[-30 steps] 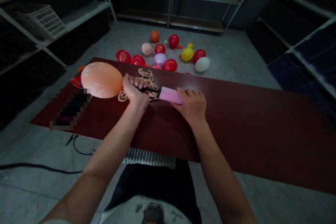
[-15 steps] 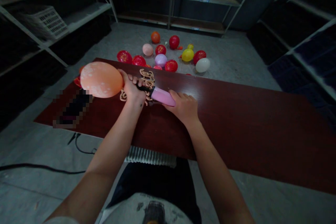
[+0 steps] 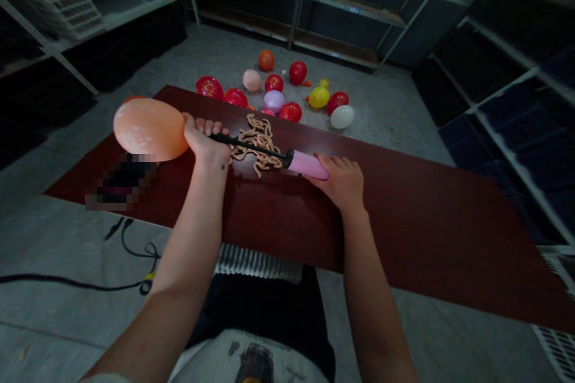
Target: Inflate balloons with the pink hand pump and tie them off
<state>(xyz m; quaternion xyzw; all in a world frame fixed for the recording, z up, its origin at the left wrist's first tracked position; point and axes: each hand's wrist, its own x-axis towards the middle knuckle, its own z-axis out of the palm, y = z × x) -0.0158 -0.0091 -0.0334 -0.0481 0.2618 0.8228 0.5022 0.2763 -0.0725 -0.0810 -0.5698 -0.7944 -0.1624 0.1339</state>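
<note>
My left hand (image 3: 205, 139) is closed around the black end of a hand balloon pump. An inflated peach-orange balloon (image 3: 150, 130) with pale specks sits right against that hand; its neck is hidden by my fingers. My right hand (image 3: 341, 182) grips the pink barrel of the balloon pump (image 3: 308, 164). A long black rod shows between my two hands, drawn out of the barrel. Below and behind the rod, a heap of tan, uninflated long balloons (image 3: 260, 143) lies on the dark red-brown table (image 3: 404, 215).
A pixelated dark flat object (image 3: 121, 182) rests on the table's left part. Several red, yellow, white and other balloons (image 3: 274, 102) lie on the floor beyond. Metal shelves (image 3: 291, 6) line the room; a white crate (image 3: 72, 6) stands left. Black cables (image 3: 67, 283) cross the floor.
My hands have moved apart, left hand leftward and right hand rightward, so the pump's black rod is now exposed. The peach-orange balloon went left too, and more of the tan heap shows.
</note>
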